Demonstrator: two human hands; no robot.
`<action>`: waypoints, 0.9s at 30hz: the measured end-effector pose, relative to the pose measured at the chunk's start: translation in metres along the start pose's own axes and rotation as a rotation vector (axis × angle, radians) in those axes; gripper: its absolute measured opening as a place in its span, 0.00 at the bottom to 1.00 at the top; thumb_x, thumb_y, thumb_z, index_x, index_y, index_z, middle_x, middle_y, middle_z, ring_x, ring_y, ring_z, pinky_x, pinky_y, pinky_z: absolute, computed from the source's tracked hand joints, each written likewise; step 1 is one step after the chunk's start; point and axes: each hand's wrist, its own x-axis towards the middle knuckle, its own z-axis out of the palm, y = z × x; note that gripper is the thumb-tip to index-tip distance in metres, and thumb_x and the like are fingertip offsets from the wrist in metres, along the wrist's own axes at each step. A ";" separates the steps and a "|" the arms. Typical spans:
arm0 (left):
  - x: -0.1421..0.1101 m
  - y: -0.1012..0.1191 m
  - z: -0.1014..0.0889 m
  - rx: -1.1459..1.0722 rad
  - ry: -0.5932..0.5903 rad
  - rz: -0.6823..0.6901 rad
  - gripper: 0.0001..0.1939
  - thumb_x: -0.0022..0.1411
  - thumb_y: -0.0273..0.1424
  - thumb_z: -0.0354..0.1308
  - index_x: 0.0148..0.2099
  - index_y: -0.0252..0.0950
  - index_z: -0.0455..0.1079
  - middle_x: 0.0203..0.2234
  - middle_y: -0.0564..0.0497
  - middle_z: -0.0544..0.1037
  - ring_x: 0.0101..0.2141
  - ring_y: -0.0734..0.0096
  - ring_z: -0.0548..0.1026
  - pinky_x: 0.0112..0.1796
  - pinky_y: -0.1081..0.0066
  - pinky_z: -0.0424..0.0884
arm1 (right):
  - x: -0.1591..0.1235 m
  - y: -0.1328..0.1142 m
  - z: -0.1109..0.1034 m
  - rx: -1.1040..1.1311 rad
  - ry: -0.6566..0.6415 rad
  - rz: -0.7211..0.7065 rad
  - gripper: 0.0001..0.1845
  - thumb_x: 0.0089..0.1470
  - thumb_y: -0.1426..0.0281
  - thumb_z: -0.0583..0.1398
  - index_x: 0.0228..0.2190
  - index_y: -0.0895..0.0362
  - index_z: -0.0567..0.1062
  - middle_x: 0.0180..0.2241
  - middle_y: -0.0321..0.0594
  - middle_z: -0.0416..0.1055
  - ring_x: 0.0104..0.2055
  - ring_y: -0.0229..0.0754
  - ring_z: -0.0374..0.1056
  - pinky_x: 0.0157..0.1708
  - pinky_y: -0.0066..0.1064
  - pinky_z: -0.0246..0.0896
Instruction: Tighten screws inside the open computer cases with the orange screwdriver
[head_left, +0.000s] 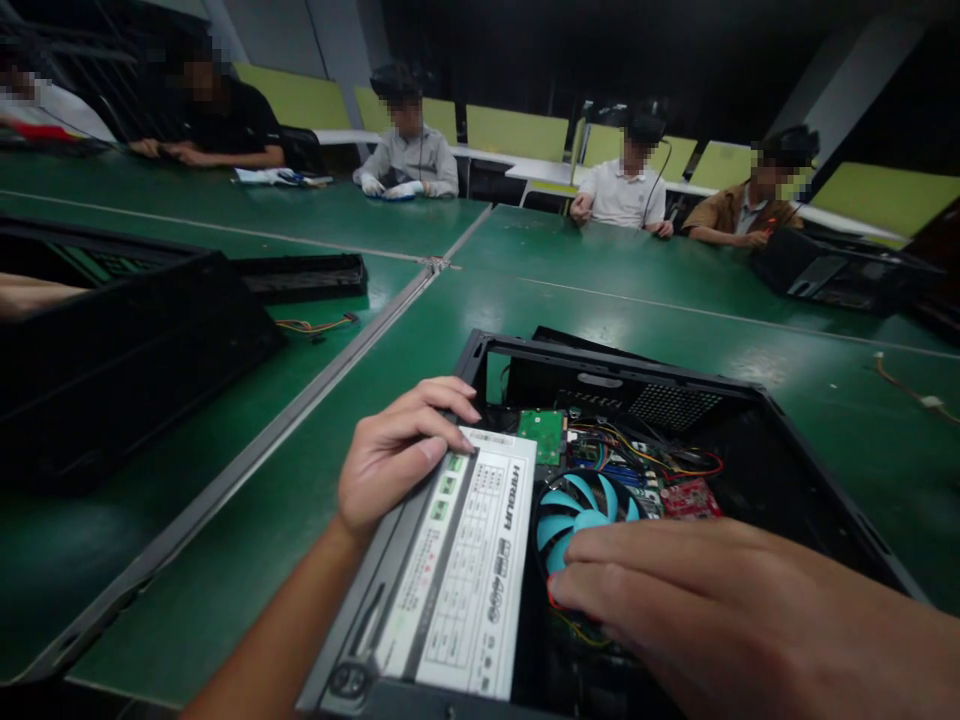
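An open black computer case lies before me with its inside facing up. My left hand rests on the case's left side, its fingers stretched over the far end of a silver power supply with a white label. My right hand reaches in from the right, fingers together at the near edge of a cooling fan with light blue blades. Something small and red shows at its fingertips; the thumb and what they pinch are hidden. Beyond the fan lie a green circuit board, coloured cables and a red board.
Another dark case stands on the left of the green table, with a person's forearm behind it. A black panel and loose cable lie nearby. Several people sit across the table; a case stands far right.
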 end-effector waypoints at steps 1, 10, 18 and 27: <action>0.000 0.000 0.000 -0.005 0.002 0.004 0.12 0.63 0.34 0.56 0.31 0.37 0.78 0.34 0.44 0.77 0.45 0.55 0.72 0.51 0.57 0.66 | 0.002 -0.001 0.001 0.007 -0.031 0.021 0.12 0.62 0.77 0.53 0.41 0.54 0.74 0.36 0.37 0.76 0.34 0.37 0.72 0.33 0.24 0.68; -0.001 0.000 0.001 -0.024 0.005 0.001 0.12 0.63 0.33 0.56 0.32 0.36 0.79 0.34 0.44 0.78 0.46 0.55 0.72 0.51 0.56 0.65 | 0.010 -0.002 0.007 -0.001 -0.147 0.098 0.08 0.60 0.77 0.56 0.38 0.55 0.73 0.35 0.36 0.74 0.35 0.39 0.70 0.35 0.27 0.65; -0.001 -0.002 0.000 -0.004 0.007 -0.010 0.13 0.63 0.35 0.56 0.31 0.36 0.79 0.34 0.43 0.78 0.46 0.53 0.71 0.51 0.55 0.65 | 0.014 0.002 0.012 -0.083 -0.085 0.064 0.08 0.63 0.69 0.55 0.42 0.54 0.73 0.34 0.38 0.75 0.32 0.39 0.71 0.32 0.28 0.64; 0.000 -0.001 0.000 0.002 0.015 -0.019 0.14 0.61 0.38 0.57 0.30 0.36 0.79 0.33 0.42 0.79 0.44 0.52 0.72 0.50 0.52 0.67 | -0.008 0.018 -0.039 -0.027 0.328 0.287 0.14 0.64 0.66 0.54 0.51 0.50 0.67 0.43 0.40 0.74 0.41 0.44 0.72 0.35 0.30 0.68</action>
